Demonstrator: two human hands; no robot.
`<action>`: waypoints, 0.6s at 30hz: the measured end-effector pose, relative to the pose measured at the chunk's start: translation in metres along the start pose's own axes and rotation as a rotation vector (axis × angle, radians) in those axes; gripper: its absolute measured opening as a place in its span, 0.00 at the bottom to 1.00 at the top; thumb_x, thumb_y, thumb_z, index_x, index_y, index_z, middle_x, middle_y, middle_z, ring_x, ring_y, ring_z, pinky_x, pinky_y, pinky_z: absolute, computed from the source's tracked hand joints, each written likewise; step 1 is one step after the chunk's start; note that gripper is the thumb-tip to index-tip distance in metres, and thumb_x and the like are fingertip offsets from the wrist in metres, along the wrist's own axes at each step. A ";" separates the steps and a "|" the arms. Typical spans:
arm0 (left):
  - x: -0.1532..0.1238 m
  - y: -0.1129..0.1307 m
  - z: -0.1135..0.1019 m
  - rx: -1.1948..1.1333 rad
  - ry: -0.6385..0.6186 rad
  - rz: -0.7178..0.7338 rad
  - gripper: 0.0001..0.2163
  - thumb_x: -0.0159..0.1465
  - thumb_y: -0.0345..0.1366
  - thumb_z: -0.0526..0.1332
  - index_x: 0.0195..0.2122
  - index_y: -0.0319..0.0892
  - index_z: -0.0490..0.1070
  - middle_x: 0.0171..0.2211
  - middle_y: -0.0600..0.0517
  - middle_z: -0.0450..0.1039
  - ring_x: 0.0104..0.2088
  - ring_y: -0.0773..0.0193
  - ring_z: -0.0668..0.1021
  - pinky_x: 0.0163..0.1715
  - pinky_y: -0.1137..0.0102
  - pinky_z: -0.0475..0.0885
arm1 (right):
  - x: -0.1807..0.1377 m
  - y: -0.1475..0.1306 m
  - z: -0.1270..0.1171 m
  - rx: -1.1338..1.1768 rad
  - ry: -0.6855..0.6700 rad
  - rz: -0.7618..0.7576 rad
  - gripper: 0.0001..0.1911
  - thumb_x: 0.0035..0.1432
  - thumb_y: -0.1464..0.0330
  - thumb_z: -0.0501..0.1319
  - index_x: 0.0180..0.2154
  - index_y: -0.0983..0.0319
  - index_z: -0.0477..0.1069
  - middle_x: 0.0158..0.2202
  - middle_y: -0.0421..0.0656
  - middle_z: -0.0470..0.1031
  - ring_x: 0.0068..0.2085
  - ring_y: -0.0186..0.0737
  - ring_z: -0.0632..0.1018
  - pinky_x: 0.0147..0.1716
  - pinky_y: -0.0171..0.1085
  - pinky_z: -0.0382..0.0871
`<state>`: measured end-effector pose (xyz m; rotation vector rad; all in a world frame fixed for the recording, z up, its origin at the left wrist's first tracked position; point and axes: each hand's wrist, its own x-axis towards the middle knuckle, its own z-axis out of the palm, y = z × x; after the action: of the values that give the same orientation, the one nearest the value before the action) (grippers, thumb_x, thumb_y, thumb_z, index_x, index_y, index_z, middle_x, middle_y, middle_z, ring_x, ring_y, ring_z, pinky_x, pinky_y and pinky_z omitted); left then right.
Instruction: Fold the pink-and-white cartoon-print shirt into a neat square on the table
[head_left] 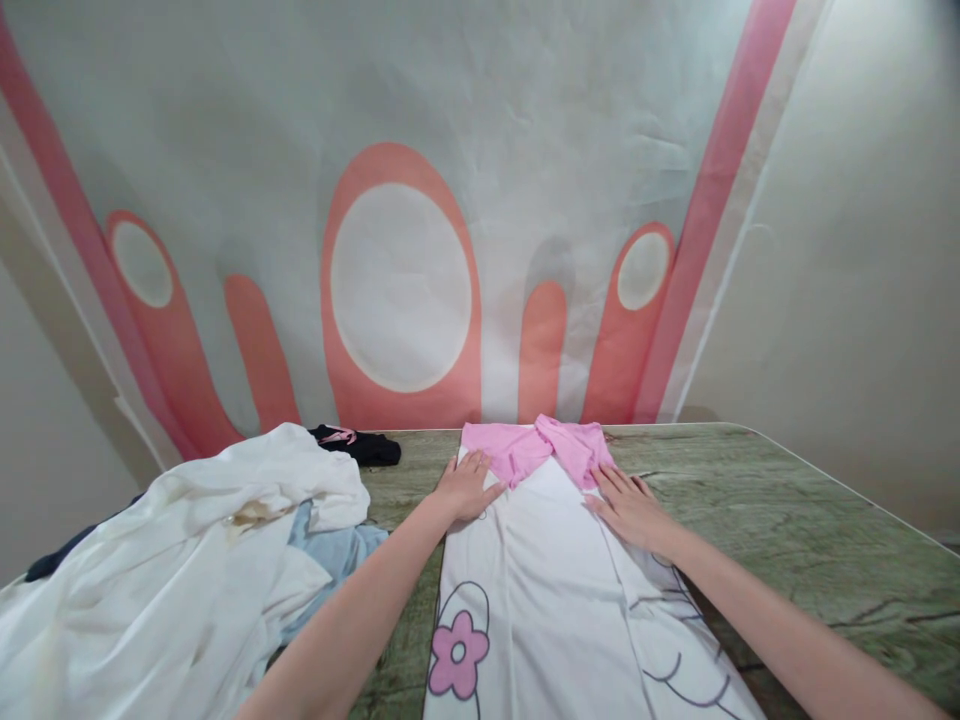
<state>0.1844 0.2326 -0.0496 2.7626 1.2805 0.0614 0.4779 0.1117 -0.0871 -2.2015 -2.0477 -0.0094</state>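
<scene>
A white garment [559,590] with pink fabric [577,445] at its far end lies spread lengthwise on the table in front of me. A pink flower print and dark line drawings show on it, and its near end runs out of view. My left hand [469,487] rests flat on the garment's left edge, close to the pink part, with fingers apart. On the right edge my right hand [626,508] lies flat too, fingertips touching the pink fabric. Neither hand grips the cloth.
A heap of white clothing [187,560] covers the table's left side, with a light blue cloth [337,550] partly under it. Behind it lies a small black garment [367,447]. The wood-patterned table [795,520] ends at a wall with a printed backdrop [401,285].
</scene>
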 end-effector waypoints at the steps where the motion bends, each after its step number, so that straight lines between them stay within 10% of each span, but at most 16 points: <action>1: 0.002 0.001 -0.002 -0.010 -0.004 -0.001 0.34 0.62 0.58 0.39 0.62 0.38 0.48 0.63 0.42 0.43 0.62 0.53 0.48 0.58 0.54 0.40 | 0.001 0.001 -0.003 0.002 0.008 0.005 0.35 0.59 0.49 0.38 0.61 0.62 0.50 0.63 0.48 0.50 0.62 0.48 0.51 0.58 0.52 0.42; 6: 0.024 0.027 -0.012 -0.154 0.127 -0.101 0.29 0.56 0.57 0.53 0.49 0.38 0.66 0.56 0.39 0.60 0.58 0.49 0.60 0.55 0.58 0.50 | 0.034 0.005 -0.026 0.151 0.097 0.095 0.24 0.56 0.55 0.51 0.47 0.62 0.69 0.47 0.51 0.72 0.52 0.51 0.68 0.49 0.46 0.57; 12: 0.062 0.058 -0.005 -0.427 0.189 -0.363 0.37 0.40 0.44 0.69 0.50 0.32 0.62 0.44 0.36 0.70 0.43 0.49 0.74 0.37 0.66 0.67 | 0.094 0.001 -0.025 0.383 0.181 0.268 0.27 0.52 0.61 0.58 0.50 0.69 0.64 0.44 0.53 0.73 0.43 0.44 0.75 0.40 0.37 0.65; 18: 0.071 0.065 0.004 -0.618 0.185 -0.324 0.11 0.48 0.34 0.65 0.33 0.37 0.72 0.33 0.44 0.75 0.37 0.55 0.76 0.32 0.70 0.66 | 0.120 -0.012 -0.011 0.480 0.191 0.371 0.24 0.43 0.59 0.63 0.42 0.67 0.71 0.40 0.53 0.75 0.42 0.50 0.75 0.39 0.42 0.65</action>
<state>0.2804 0.2448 -0.0466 2.0463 1.4305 0.5898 0.4756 0.2302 -0.0637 -2.1270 -1.3434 0.2681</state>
